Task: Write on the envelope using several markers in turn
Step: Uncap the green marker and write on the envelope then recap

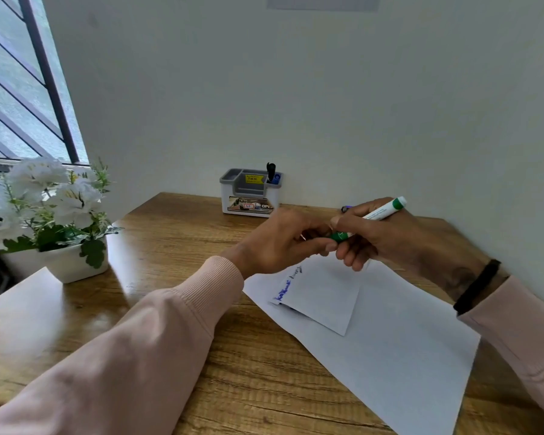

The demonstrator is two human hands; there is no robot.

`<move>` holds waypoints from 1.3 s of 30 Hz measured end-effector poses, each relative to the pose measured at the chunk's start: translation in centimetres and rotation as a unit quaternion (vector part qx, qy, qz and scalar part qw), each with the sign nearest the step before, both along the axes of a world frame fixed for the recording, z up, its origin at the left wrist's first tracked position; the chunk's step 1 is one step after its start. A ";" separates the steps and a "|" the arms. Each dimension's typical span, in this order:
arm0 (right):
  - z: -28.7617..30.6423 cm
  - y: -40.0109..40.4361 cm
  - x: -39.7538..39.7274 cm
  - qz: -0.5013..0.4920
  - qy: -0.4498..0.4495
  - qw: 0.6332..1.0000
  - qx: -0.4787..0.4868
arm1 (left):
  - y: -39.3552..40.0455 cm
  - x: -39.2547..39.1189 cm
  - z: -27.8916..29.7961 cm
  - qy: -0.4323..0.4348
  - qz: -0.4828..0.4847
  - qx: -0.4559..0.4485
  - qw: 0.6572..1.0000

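With blue and dark lines already on the envelope (pixel 321 293), which lies on a paper sheet (pixel 405 346), green looks next: right hand (pixel 387 237) grips the green marker (pixel 374 216), left hand (pixel 283 243) fingers pinch its cap (pixel 339 236) — likely uncapping, can't confirm; green writing still to do

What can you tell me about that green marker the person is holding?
The green marker has a white barrel with small print, a green butt end and a green cap. It looks like plastic. It is held above the envelope, tilted, butt end up and to the right. The right hand wraps the barrel, while the left hand pinches the cap end. Whether the cap is coming off or going on cannot be told.
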State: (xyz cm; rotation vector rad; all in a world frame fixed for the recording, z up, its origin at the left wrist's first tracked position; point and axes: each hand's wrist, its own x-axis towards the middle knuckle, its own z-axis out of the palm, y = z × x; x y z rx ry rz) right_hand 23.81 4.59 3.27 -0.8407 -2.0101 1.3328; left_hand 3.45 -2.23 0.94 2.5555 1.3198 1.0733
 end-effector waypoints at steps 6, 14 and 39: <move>1.2 -0.1 0.9 0.023 0.071 0.997 -0.026 | 0.0 0.2 0.4 -0.081 -0.007 -0.078 0.994; 0.2 0.6 0.5 -0.146 0.117 0.981 0.053 | 0.4 -1.8 0.0 -0.082 0.090 -0.058 0.991; -3.6 -0.6 -1.0 -0.141 -0.155 0.795 0.570 | 0.3 0.5 -1.9 -0.376 0.015 -0.198 0.905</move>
